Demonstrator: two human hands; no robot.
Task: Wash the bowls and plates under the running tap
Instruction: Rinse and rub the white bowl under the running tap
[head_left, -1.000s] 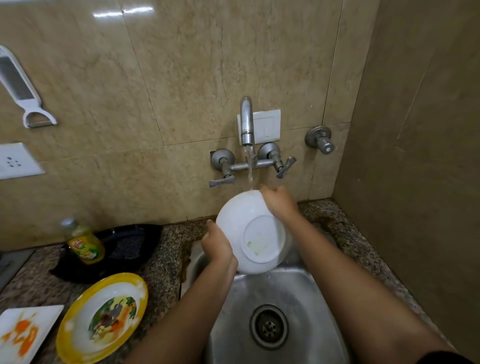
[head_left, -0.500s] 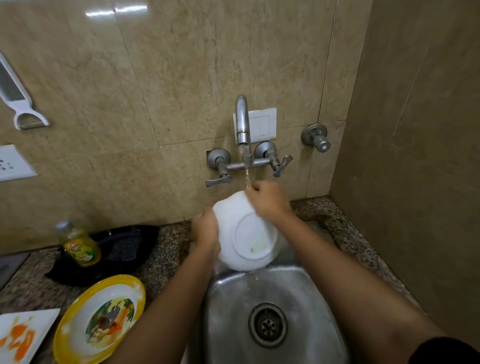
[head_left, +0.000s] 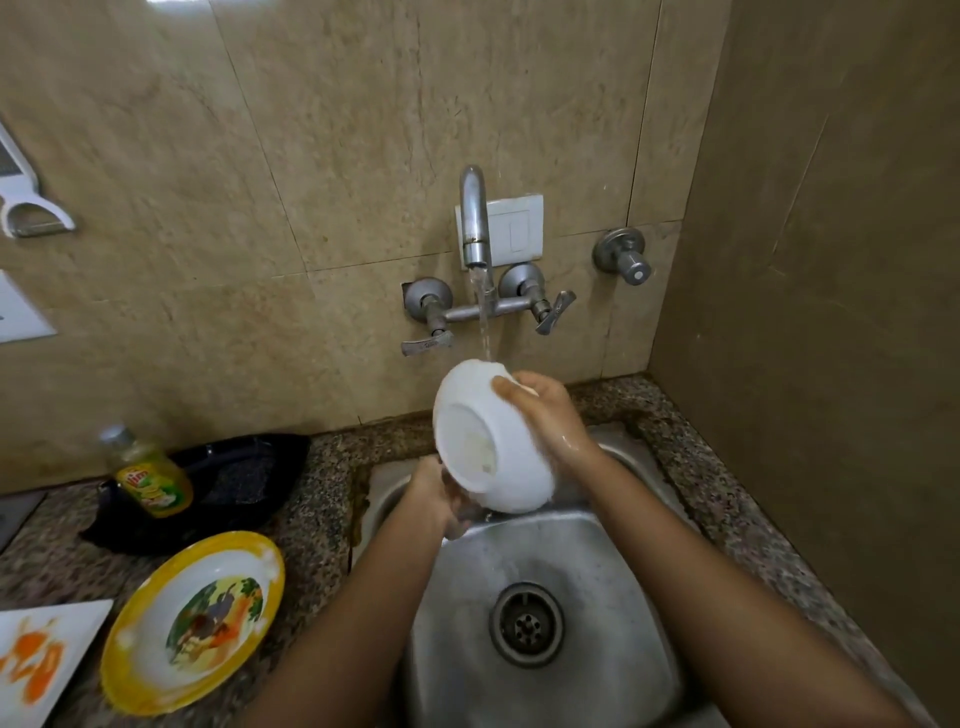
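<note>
steel sink (head_left: 623, 597) sits under the running tap (head_left: 475, 223). yellow plate (head_left: 192, 621) and square plate (head_left: 41, 654) wait dirty nearby. white bowl (head_left: 491, 441) is over the sink in the water, left hand (head_left: 441, 493) holding its low edge, right hand (head_left: 543, 415) curled round its top.

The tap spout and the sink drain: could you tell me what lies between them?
In the head view, the white bowl, under the tap above the drain.
</note>
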